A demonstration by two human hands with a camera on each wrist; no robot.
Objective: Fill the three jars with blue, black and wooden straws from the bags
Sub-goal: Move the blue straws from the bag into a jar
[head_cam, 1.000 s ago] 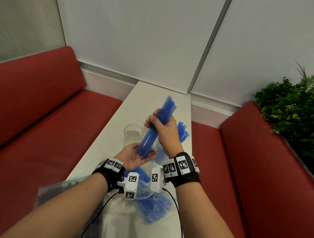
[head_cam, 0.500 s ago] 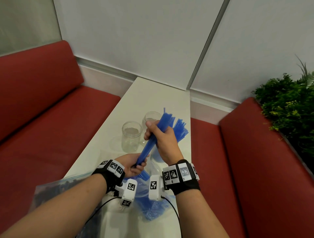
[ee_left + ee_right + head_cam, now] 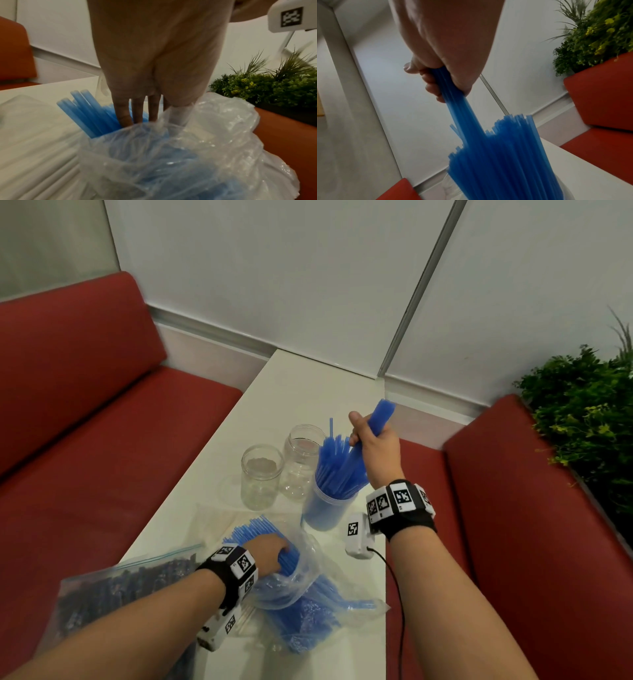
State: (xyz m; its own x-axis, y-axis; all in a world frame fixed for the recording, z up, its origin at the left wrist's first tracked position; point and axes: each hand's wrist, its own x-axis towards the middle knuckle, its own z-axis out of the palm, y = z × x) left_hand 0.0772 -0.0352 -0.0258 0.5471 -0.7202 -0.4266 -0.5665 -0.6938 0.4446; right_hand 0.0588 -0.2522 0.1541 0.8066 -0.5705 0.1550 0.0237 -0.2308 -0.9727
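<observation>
My right hand point(image 3: 371, 440) grips a bundle of blue straws point(image 3: 382, 416) near its top, tilted. Its lower ends stand in the jar point(image 3: 327, 511) among the other blue straws; the right wrist view shows my curled fingers point(image 3: 433, 83) round the bundle point(image 3: 462, 115). Two empty clear jars point(image 3: 262, 477) point(image 3: 301, 463) stand left of it. My left hand point(image 3: 270, 553) reaches into the crumpled clear bag of blue straws point(image 3: 308, 587). Its fingers point(image 3: 123, 112) point straight in among the straws point(image 3: 85, 111), with the tips hidden by the plastic.
A zip bag of black straws point(image 3: 120, 587) lies at the near left edge of the narrow white table point(image 3: 308, 385). Pale straws point(image 3: 42, 162) lie beside the blue bag. Red benches point(image 3: 85, 440) flank the table, and a green plant point(image 3: 582, 412) stands at the right.
My right hand carried the bundle right and lowered its ends into the blue jar. My left hand let go of the bundle's lower end and dropped into the bag.
</observation>
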